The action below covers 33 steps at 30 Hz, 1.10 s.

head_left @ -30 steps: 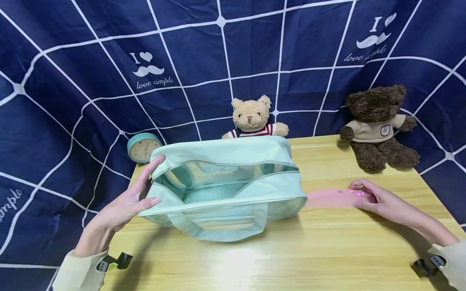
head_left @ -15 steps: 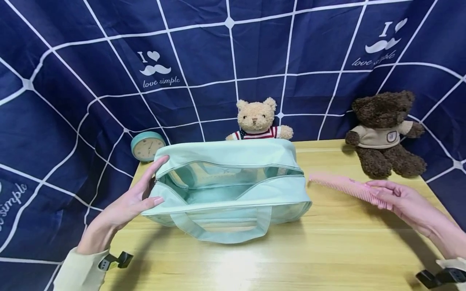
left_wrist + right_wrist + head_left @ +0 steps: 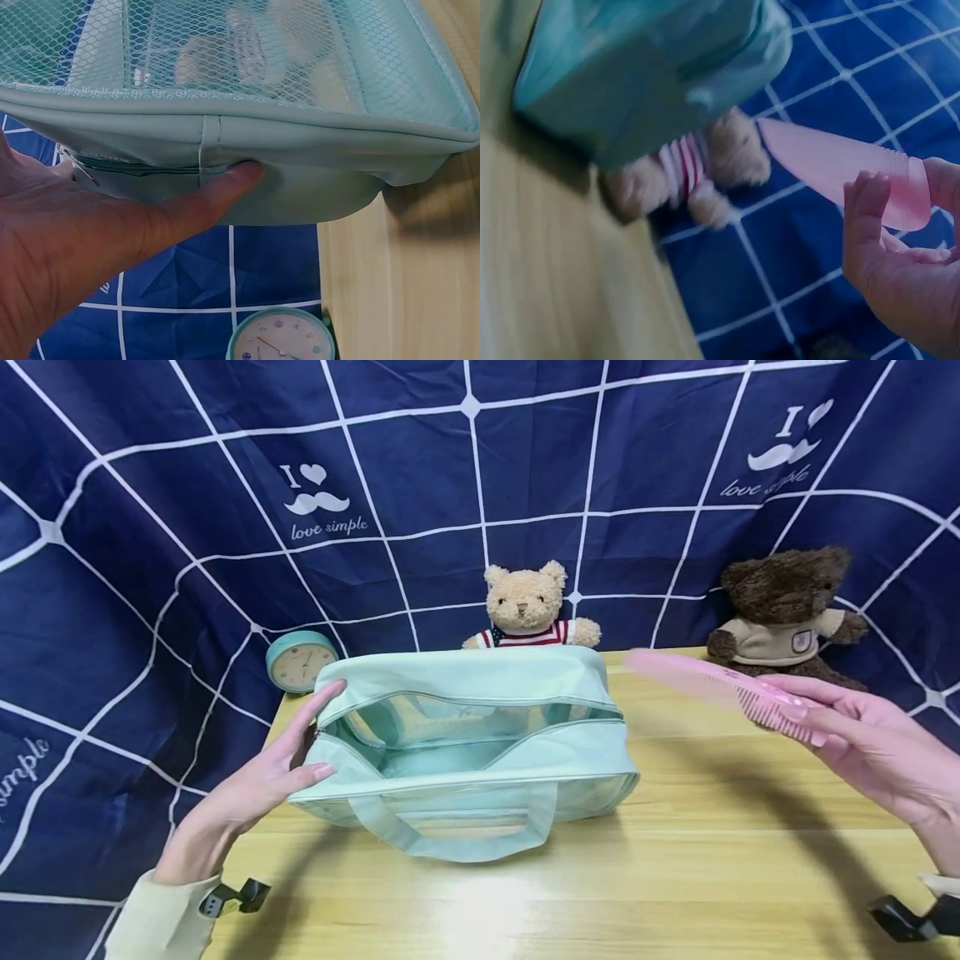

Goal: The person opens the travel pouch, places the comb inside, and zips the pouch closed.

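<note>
An unzipped mint-green bag [image 3: 457, 670] with clear panels and a front carry handle [image 3: 450, 843] stands on the table. My left hand [image 3: 258, 781] rests on the bag's left end, thumb and index finger spread straight across it. In the left wrist view, a straight digit [image 3: 202, 199] lies against the end panel, below the mesh [image 3: 262, 60]. To the right of the bag, my right hand [image 3: 873, 747] pinches a pink comb [image 3: 761, 693] by one end, raised above the table. Its far end points left toward the back, blurred. The right wrist view shows the comb [image 3: 821, 159] between thumb and fingers.
A beige teddy bear [image 3: 522, 602] sits behind the bag. A dark brown bear [image 3: 780, 593] sits at the back right, partly covered by the comb and right hand. A round teal clock [image 3: 302, 662] stands at the back left. Blue gridded cloth [image 3: 412, 460] hangs behind the table.
My right hand has lifted the comb off the tabletop, up and toward the back, and tilted it. My left hand and the bag keep their places.
</note>
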Available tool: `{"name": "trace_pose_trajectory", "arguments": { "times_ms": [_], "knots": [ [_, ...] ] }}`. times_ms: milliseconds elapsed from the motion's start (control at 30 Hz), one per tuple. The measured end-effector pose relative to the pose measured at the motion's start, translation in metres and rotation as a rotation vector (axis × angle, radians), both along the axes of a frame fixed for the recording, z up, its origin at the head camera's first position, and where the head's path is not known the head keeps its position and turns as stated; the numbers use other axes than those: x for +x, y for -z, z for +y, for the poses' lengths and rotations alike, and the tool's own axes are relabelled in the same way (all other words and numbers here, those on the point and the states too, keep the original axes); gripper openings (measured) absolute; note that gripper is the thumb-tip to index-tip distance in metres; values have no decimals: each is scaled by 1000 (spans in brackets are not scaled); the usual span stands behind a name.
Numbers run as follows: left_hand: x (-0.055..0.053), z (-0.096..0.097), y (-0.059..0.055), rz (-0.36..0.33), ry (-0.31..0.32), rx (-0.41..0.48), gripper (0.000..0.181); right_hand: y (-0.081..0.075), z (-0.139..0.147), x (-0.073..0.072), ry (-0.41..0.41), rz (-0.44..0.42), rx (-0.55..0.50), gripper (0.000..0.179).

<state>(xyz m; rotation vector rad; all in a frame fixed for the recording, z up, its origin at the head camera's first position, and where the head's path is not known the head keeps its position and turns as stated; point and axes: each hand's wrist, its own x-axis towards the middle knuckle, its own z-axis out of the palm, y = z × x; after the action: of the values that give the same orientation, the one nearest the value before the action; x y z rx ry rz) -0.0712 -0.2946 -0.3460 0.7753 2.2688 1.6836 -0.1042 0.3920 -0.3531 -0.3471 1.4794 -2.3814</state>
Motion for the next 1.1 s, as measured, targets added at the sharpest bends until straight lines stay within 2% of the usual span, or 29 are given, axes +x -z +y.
{"name": "trace_pose_trajectory", "arguments": {
  "times_ms": [100,167,333,433,600,667,767,967,1100],
  "knots": [
    [0,-2,-2,-3,-6,-12,90,-12,-12,-3,-44,-39,-83,54],
    [-1,-2,-2,-1,-3,-18,90,-19,-19,-4,-38,-65,-115,53],
    [-6,-1,0,0,10,-20,90,-36,-44,-10,28,-44,-57,48],
    [-5,-2,1,3,6,-20,90,-44,-67,-16,6,-13,-34,44],
    [-3,-3,2,19,1,-15,89,-58,-113,-22,-59,-88,-35,39],
    [-3,-3,2,22,1,-11,89,-64,-131,-23,-71,-104,-5,37],
    [-2,-3,3,21,-2,-7,89,-72,-156,-24,-77,-73,74,34],
    [-2,-1,2,15,0,2,88,-84,-202,-20,-93,2,293,28],
    [-3,0,2,15,11,8,89,-89,-228,-17,-149,25,427,33]
  ]
}}
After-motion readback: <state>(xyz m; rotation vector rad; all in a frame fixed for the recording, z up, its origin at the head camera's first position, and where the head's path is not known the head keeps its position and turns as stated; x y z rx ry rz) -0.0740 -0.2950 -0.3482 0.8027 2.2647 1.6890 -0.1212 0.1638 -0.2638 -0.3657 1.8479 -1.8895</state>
